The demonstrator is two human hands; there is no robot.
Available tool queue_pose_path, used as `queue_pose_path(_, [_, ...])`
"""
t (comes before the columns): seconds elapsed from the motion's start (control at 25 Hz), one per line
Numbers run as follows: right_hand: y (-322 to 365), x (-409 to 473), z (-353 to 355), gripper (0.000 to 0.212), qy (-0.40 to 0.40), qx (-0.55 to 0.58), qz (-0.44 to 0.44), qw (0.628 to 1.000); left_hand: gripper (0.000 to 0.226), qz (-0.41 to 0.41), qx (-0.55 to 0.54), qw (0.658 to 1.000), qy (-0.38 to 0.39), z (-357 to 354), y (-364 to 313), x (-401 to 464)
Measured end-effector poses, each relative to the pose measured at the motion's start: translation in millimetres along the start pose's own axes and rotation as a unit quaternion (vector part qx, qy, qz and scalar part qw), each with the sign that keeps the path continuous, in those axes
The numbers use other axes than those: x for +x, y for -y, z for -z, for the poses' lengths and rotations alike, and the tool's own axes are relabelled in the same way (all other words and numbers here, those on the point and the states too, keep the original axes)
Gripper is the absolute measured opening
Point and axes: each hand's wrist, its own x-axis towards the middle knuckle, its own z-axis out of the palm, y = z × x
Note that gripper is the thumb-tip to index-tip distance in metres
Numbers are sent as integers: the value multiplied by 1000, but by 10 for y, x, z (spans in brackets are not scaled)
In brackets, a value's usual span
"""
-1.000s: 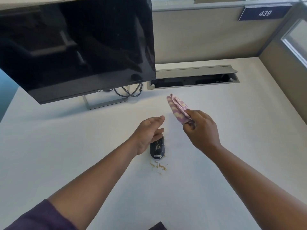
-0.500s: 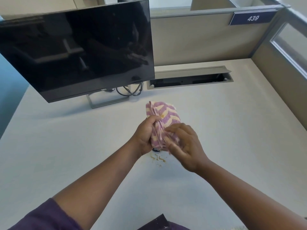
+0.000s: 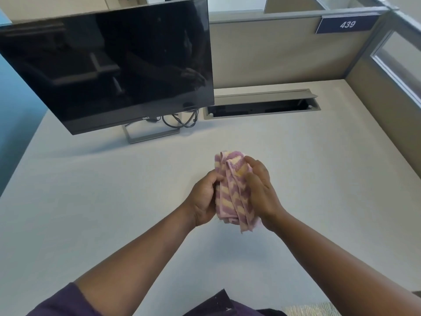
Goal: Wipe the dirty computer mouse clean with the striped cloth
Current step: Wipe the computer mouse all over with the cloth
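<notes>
The pink-and-yellow striped cloth [image 3: 231,197] is bunched up between both hands above the middle of the white desk [image 3: 91,201]. My left hand [image 3: 202,199] curls around the cloth's left side, thumb on top. My right hand [image 3: 262,190] wraps the right side, with its fingers over the top edge and its thumb pressing the fabric. The computer mouse is hidden under the cloth and hands, and I cannot tell which hand holds it.
A dark monitor [image 3: 109,69] on a grey stand [image 3: 150,137] fills the back left, with black cables [image 3: 182,120] behind it. An open cable slot [image 3: 262,108] lies at the back. Cubicle partitions [image 3: 273,53] close the back and right. Dark fabric [image 3: 218,304] sits at the near edge.
My right hand brought the cloth over from the right onto the mouse, which my left hand was holding. The cloth now covers the mouse and the crumbs, with both hands closed around it.
</notes>
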Motion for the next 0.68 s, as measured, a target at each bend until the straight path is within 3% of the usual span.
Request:
queue_pose_path(0.12, [-36, -5, 76, 57, 7, 92, -65, 994, 43, -26, 33, 999, -18, 36, 107, -23])
queue_pose_path(0.28, [-162, 18, 97, 69, 28, 94, -107, 989, 39, -23, 32, 999, 20, 17, 225, -90])
queue_pose_path(0.44, [-245, 53, 147, 50, 1, 118, -144, 983, 45, 4, -24, 999, 33, 50, 325, -140])
queue_pose_path(0.68, [-340, 45, 144, 43, -5, 223, -187, 957, 51, -40, -28, 998, -47, 78, 522, -88])
